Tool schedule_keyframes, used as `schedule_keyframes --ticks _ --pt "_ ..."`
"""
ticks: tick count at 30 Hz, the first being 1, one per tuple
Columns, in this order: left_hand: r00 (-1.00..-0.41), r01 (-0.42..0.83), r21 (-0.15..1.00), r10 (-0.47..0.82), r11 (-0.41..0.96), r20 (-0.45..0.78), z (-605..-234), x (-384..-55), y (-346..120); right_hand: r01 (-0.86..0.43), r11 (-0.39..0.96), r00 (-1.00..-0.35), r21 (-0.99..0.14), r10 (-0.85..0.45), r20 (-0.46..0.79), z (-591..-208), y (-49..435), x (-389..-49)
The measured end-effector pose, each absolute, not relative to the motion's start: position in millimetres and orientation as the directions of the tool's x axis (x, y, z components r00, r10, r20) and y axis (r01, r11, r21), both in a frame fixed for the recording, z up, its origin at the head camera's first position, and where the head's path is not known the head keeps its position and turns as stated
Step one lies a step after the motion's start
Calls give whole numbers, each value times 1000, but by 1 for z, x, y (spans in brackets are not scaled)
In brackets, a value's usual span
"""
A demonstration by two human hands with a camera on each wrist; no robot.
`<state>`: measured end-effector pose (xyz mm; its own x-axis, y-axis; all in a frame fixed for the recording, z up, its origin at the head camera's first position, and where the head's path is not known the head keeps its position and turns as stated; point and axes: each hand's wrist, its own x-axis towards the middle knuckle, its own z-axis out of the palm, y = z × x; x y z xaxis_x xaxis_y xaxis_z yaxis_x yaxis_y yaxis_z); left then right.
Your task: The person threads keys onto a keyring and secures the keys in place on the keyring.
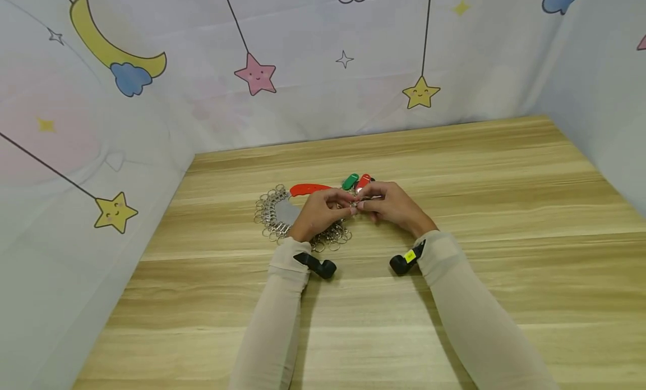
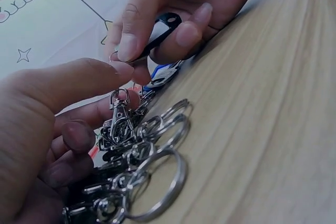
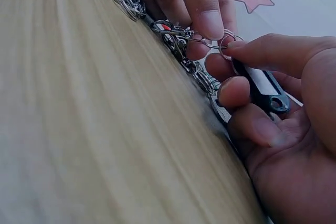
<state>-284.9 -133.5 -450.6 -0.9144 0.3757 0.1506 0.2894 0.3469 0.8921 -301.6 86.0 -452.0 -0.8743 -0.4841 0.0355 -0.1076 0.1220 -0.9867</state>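
My left hand [image 1: 318,209] and right hand [image 1: 396,206] meet over the table. In the right wrist view, the left thumb and fingers pinch a split ring [image 3: 212,44] joined to a metal swivel clasp [image 3: 176,31]. My right hand holds a black key tag [image 3: 265,88] with a pale label; its thumb and finger pinch the tag's small ring [image 3: 227,38], which meets the split ring. Whether the rings are linked cannot be told. Beneath the left hand lies a circle of clasps and split rings [image 1: 272,216] around a grey centre [image 1: 287,211].
Beyond the hands lie a green key tag [image 1: 350,181] and a red key tag [image 1: 363,182]. A red handle-shaped piece [image 1: 308,189] reaches from the clasp circle toward the left hand. Printed cloth walls [image 1: 303,115] border the wooden table [image 1: 504,210].
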Motion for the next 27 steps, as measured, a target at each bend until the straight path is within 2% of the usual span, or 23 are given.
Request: schedule_keyframes --ticks 27 --pt "-929 276 878 344 391 139 -454 -286 -133 -68 34 -884 -997 -465 44 -454 85 -301"
